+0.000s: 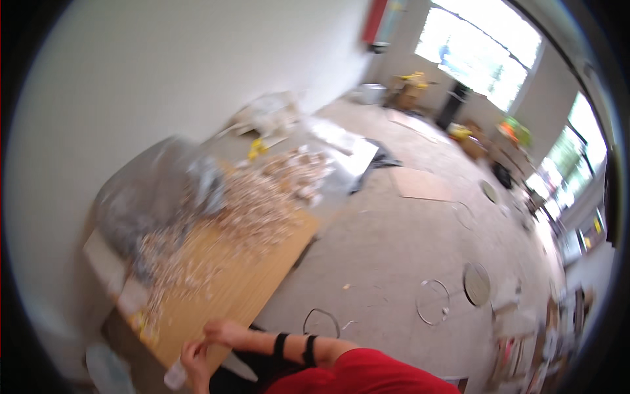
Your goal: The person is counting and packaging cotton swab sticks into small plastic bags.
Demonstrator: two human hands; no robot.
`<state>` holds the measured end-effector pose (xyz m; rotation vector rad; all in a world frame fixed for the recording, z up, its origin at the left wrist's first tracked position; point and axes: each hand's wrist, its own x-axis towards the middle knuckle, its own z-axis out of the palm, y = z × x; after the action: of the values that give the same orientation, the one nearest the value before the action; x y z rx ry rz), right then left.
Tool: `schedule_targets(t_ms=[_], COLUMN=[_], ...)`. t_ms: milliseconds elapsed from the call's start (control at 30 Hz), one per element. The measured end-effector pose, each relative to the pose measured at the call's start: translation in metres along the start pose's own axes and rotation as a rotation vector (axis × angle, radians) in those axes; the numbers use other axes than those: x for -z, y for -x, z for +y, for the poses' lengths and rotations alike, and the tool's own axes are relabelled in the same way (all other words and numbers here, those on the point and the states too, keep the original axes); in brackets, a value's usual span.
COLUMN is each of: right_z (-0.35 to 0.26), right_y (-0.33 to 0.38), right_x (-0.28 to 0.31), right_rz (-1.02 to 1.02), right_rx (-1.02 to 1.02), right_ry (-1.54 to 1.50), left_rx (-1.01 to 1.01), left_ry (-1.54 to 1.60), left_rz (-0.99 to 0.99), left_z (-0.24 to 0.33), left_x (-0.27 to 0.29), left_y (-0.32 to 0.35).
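Over the near end of the wooden table [239, 289], my hands meet with their fingertips together. My left hand [196, 360] is closed, and a small whitish, partly see-through thing [175, 376] shows right beside it; blur hides what it is. My right hand [225, 333] comes in from the right with bent, closed fingers. Whatever lies between the fingers is too small and smeared to name. Farther up the tabletop spreads a heap of many small pale, pinkish-beige pieces [256, 200]. A large grey plastic bag [161, 187] sits against the heap on the left.
A white wall [164, 72] runs along the table's left side. Beyond the heap lie a yellow item [257, 149] and crumpled whitish sacking [269, 115]. On the floor to the right are a flat board [423, 184], wire rings [433, 302] and a round disc [477, 284]. Boxes stand under the windows.
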<state>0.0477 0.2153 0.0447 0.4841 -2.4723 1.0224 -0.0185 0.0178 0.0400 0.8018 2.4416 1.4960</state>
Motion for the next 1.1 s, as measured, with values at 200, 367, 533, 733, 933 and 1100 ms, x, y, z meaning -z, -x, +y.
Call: schedule_targets(t_ms=[200,367,533,733,933,1100], right_z=[-0.004,-0.001,0.003,0.001,0.002,-0.005], right_y=[0.013,0.010,0.002,0.008,0.015,0.017], right_x=[-0.004,-0.014,-0.014,-0.005,-0.010,-0.003], right_rz=[0.018,0.108,0.204,0.148,0.113,-0.090], right_rx=[-0.044,-0.024,-0.008,0.100,0.078,-0.056], right_ry=[0.171,0.132,0.130,0.261,0.229,0.055], left_rx=[0.197,0.148,-0.016,-0.173,-0.273,-0.238], left_ry=[-0.017,0.078,-0.026,-0.160,-0.263,-0.265], left_rz=[-0.266,-0.313,-0.357,-0.326,-0.226,-0.179], left_z=[-0.013,-0.003,0.019,0.038,0.036,0.017], left_x=[0.003,-0.002,-0.012,-0.007,0.002,0.003], left_y=[-0.007,-0.023,-0.029,-0.019,-0.009,-0.002])
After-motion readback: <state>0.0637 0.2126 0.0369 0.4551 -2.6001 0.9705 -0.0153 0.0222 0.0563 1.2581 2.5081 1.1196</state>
